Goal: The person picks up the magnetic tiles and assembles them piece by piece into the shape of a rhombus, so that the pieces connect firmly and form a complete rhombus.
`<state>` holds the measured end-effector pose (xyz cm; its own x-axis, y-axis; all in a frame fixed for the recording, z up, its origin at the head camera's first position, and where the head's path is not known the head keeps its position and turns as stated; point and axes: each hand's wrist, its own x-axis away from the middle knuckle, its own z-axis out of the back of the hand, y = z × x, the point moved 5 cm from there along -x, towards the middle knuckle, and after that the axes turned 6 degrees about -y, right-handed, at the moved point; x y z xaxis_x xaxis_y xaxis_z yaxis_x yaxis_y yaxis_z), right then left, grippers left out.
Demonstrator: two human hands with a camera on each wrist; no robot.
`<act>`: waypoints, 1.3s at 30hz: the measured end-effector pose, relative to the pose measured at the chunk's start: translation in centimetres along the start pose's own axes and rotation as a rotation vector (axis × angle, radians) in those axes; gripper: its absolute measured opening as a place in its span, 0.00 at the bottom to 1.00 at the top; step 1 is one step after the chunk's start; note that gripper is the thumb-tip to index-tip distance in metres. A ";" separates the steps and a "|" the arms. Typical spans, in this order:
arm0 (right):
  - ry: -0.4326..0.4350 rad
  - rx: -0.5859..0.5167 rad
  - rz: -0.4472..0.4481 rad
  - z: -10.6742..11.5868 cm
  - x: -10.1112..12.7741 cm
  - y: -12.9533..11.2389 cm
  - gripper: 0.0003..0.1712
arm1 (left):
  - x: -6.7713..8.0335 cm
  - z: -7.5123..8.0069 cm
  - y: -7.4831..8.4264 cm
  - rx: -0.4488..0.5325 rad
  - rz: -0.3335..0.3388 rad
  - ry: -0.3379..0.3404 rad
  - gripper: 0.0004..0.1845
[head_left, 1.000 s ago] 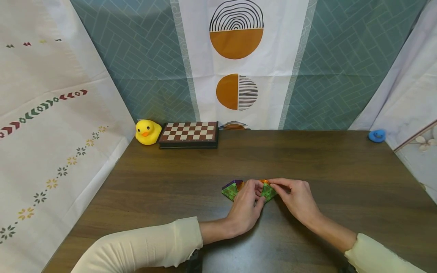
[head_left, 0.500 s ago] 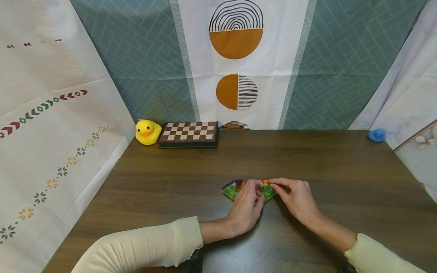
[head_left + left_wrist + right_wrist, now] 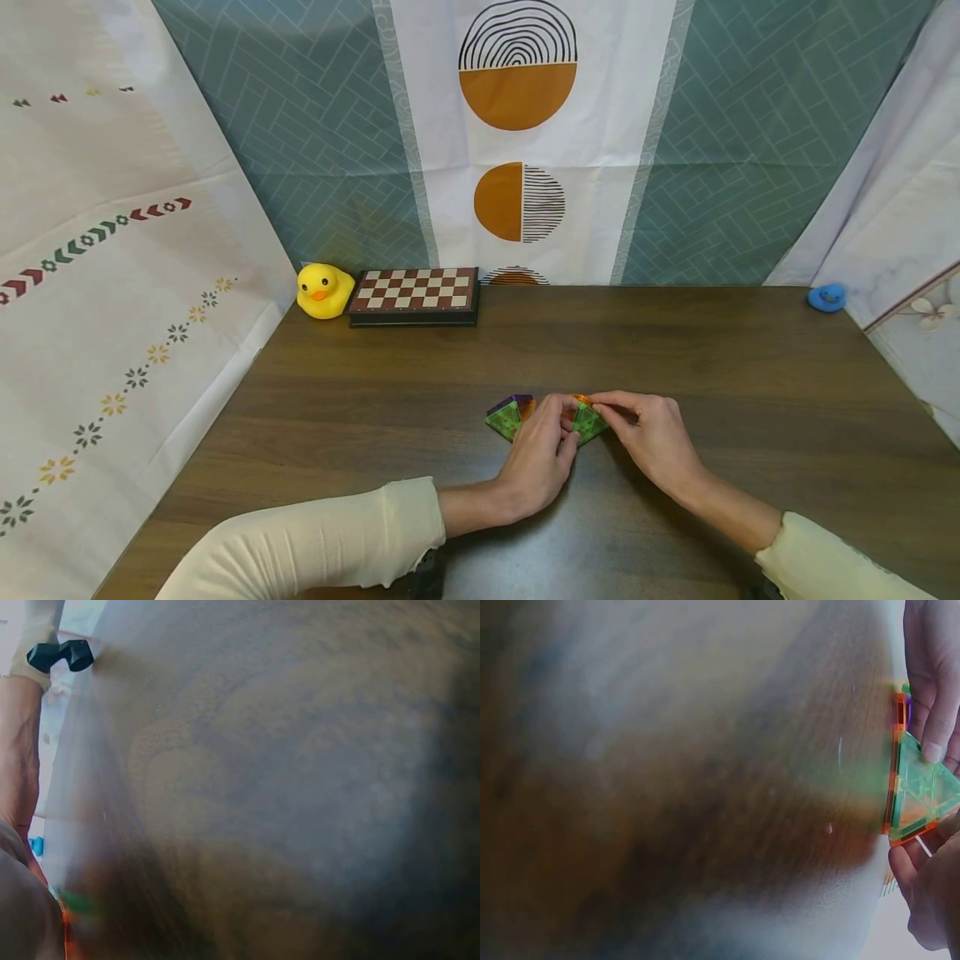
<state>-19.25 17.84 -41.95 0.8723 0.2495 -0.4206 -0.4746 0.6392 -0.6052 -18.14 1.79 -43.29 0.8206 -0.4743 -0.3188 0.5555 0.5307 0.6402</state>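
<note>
Translucent magnetic tiles stand joined together near the middle of the table. A green triangular tile (image 3: 588, 422) leans on the right side, with an orange tile (image 3: 581, 398) behind it. Left of my hand show another green tile (image 3: 506, 418) and a purple tile (image 3: 517, 400). My left hand (image 3: 538, 460) grips the tiles, hiding their middle; its thumb lies against the right green triangle in the right wrist view. My right hand (image 3: 658, 437) pinches the top right corner of the joined tiles with thumb and index finger. In the left wrist view the tiles are mostly out of sight.
The brown wooden table (image 3: 375, 375) carries a yellow rubber duck (image 3: 325, 292) and a chessboard box (image 3: 414, 297) at the back left. A small blue duck (image 3: 827, 297) sits at the back right corner. Patterned cloths hang behind and at both sides.
</note>
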 end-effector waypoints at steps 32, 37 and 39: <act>-0.140 0.020 -0.025 -0.3 0.5 -0.1 0.26 | 0.6 0.6 0.4 0.075 0.056 -0.060 0.24; -0.236 -0.016 0.043 -0.7 0.5 -0.3 0.42 | 1.4 1.8 1.2 0.103 0.005 -0.084 0.28; -0.261 -0.028 0.067 -0.9 0.5 -0.4 0.47 | 1.8 2.5 1.5 0.081 -0.022 -0.081 0.30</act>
<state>-18.75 17.11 -42.52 0.8378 0.4719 -0.2746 -0.5326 0.5952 -0.6018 -16.17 0.01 -41.14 0.7931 -0.5420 -0.2779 0.5575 0.4624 0.6894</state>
